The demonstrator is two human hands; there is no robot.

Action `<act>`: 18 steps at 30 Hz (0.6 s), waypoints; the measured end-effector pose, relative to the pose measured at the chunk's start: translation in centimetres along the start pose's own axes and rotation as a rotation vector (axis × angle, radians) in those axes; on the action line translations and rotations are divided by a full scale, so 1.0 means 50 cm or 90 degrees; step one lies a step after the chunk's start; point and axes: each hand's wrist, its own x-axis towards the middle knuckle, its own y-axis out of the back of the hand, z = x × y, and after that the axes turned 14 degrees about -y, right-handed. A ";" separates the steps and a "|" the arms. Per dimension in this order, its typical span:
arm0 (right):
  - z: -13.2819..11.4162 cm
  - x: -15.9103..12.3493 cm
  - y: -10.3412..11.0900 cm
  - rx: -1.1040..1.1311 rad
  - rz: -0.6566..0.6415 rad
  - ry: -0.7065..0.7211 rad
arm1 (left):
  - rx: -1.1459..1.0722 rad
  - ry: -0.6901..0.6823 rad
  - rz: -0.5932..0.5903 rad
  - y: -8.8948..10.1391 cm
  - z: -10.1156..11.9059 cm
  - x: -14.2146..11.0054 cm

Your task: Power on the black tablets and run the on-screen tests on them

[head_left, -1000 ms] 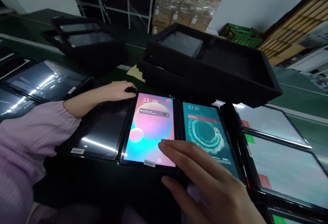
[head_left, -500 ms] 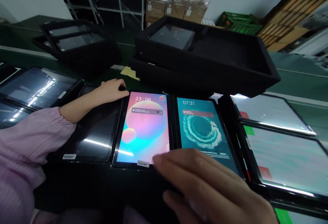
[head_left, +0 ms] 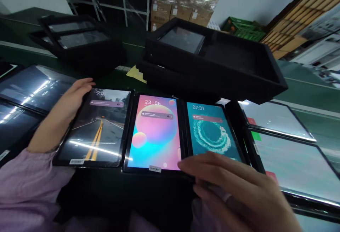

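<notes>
Fingers of the left hand (head_left: 63, 113) lie open and close together along the left edge of a lit tablet (head_left: 99, 129) with a road wallpaper, their tips near its top left corner. Fingers of the right hand (head_left: 233, 189) are loosely together and slightly curved, with a ring (head_left: 227, 197) on one. Their tips reach the lower right corner of a second tablet (head_left: 155, 133) showing 23:06 on a pastel bubble wallpaper, and they cover the bottom of a third tablet (head_left: 212, 133) showing 07:31 on a teal sea wallpaper. The three tablets sit side by side, almost touching, on a green workbench (head_left: 310, 96). A lilac ruffled sleeve (head_left: 26, 186) covers the left forearm. More tablets (head_left: 294, 164) lie flat to the right, and stacked black foam trays (head_left: 212, 62) stand just behind. Cardboard cartons (head_left: 180, 2) and a green crate (head_left: 243, 30) are beyond.
</notes>
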 end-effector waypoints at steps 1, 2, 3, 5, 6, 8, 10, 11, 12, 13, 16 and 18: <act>0.006 0.007 -0.005 -0.035 -0.024 0.006 | -0.019 0.007 0.004 -0.005 -0.005 -0.001; 0.011 0.015 -0.012 -0.070 -0.051 0.005 | -0.027 0.021 0.000 -0.010 -0.006 0.000; 0.014 0.021 -0.020 -0.097 -0.079 -0.002 | -0.027 0.037 -0.009 -0.014 -0.004 0.002; 0.019 0.032 -0.037 -0.114 -0.121 -0.030 | -0.023 0.046 -0.040 -0.018 0.002 0.006; 0.021 0.036 -0.044 -0.114 -0.138 -0.045 | -0.020 0.041 -0.054 -0.017 0.003 0.008; 0.022 0.041 -0.058 -0.110 -0.167 -0.071 | -0.020 0.021 -0.077 -0.010 -0.003 0.014; 0.022 0.046 -0.069 -0.106 -0.191 -0.097 | -0.015 0.004 -0.120 0.003 -0.016 0.022; 0.023 0.049 -0.075 -0.101 -0.204 -0.111 | -0.007 -0.004 -0.153 0.009 -0.023 0.025; 0.024 0.052 -0.082 -0.096 -0.217 -0.126 | 0.003 -0.015 -0.190 0.016 -0.028 0.029; 0.025 0.056 -0.089 -0.090 -0.227 -0.142 | 0.017 -0.028 -0.225 0.022 -0.031 0.031; 0.034 0.069 -0.112 -0.096 -0.196 -0.191 | 0.076 -0.041 -0.309 0.037 -0.021 0.027; 0.040 0.075 -0.122 -0.120 -0.133 -0.222 | 0.136 -0.041 -0.361 0.044 -0.005 0.014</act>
